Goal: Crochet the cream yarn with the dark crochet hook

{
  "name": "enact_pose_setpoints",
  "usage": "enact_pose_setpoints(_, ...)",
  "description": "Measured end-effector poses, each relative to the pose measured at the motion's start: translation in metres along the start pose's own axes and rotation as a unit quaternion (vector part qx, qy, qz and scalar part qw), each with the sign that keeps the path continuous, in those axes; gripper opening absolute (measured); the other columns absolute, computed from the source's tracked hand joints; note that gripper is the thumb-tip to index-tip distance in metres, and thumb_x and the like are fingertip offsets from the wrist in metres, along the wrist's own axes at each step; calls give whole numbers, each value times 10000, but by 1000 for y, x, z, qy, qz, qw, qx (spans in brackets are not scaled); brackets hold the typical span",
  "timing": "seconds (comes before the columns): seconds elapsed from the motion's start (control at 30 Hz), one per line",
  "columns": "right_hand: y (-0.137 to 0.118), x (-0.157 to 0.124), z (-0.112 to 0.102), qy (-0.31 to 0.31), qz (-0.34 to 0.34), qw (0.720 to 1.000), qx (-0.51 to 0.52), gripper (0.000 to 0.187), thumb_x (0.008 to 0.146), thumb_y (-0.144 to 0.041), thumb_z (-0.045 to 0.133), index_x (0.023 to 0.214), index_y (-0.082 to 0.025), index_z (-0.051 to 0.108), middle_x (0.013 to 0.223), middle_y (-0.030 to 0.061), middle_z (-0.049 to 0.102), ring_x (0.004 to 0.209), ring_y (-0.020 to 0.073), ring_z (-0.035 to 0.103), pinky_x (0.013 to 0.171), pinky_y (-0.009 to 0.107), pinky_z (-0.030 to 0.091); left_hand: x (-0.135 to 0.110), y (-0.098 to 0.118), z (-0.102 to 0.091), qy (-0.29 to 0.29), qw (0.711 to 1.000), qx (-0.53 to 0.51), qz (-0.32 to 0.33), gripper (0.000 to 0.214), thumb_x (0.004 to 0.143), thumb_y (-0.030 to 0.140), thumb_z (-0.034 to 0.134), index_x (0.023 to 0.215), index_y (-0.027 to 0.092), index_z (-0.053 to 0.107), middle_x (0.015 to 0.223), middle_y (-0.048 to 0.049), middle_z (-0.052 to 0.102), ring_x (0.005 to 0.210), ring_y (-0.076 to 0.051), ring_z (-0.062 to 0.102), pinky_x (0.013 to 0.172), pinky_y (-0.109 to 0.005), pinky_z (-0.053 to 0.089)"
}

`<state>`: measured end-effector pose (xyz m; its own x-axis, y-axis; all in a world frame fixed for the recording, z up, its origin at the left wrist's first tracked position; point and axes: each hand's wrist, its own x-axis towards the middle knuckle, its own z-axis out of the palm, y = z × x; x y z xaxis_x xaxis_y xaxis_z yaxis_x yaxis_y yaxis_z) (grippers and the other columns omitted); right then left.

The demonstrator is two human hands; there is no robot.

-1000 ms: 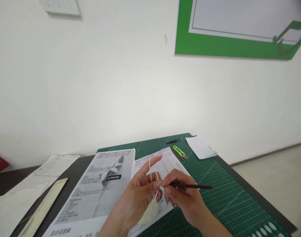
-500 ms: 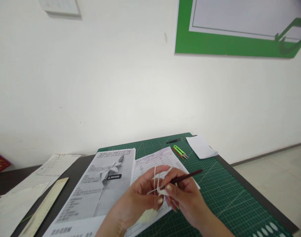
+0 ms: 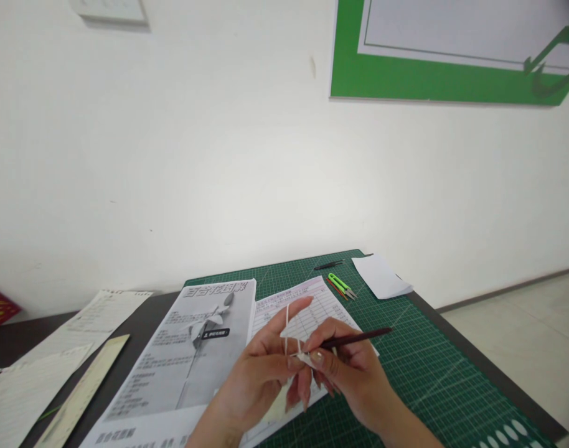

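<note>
My left hand (image 3: 266, 367) is raised over the papers with its forefinger stretched out and a strand of white yarn (image 3: 287, 330) looped over it; thumb and other fingers pinch a small white crocheted piece (image 3: 305, 358). My right hand (image 3: 347, 367) grips a dark crochet hook (image 3: 359, 338) whose tip meets that white piece. Its handle points right. A pale yarn ball (image 3: 277, 409) lies beneath my left hand, mostly hidden.
A green cutting mat (image 3: 419, 367) covers the table's right part. On it lie a printed instruction sheet (image 3: 191, 348), a form (image 3: 312, 308), green snips (image 3: 340, 285), a dark pen (image 3: 329, 265) and a white paper (image 3: 380, 277). More papers (image 3: 42, 354) and a ruler (image 3: 83, 389) lie left.
My left forefinger, curled half a second ago, has stretched out again with the yarn over it. The hook's handle has dropped slightly from its raised tilt.
</note>
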<state>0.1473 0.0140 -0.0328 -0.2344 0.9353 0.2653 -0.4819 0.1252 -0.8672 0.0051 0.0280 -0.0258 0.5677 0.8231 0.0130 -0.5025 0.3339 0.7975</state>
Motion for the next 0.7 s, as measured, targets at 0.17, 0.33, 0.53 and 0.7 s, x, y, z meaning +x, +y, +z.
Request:
enact_pose_setpoints(0.17,0,-1,-2,1,1,1000,-15,120,771,-297,678,764,-194,617,487,-68,518,408,55,389,387,170,268,1,-1,-2,5,999,-45,2,614,656,62,570,1252,200,511,550,15,574,371,-89,491,332,-180,270)
enact_pose_setpoints(0.33,-1,-3,-3,-4,-14,997,-76,77,785,-265,664,762,-202,624,566,-43,569,460,67,428,431,190,308,1,0,0,38,998,-48,-7,489,726,146,622,1205,198,542,552,44,523,353,-53,417,327,-182,248)
enact_pose_setpoints(0.53,-3,-3,-5,4,-14,994,-112,64,801,-275,643,793,-211,634,561,-51,540,439,64,419,419,195,312,-2,7,6,52,998,-27,-3,561,681,158,724,1200,260,537,595,53,510,421,-35,417,408,-180,215)
enact_pose_setpoints(0.7,-4,-3,-5,2,-18,995,-98,56,786,-259,662,783,-208,640,544,-49,542,438,67,438,402,186,318,-3,6,2,38,998,-49,-8,621,638,125,743,1203,290,543,629,43,542,488,-61,478,474,-201,268)
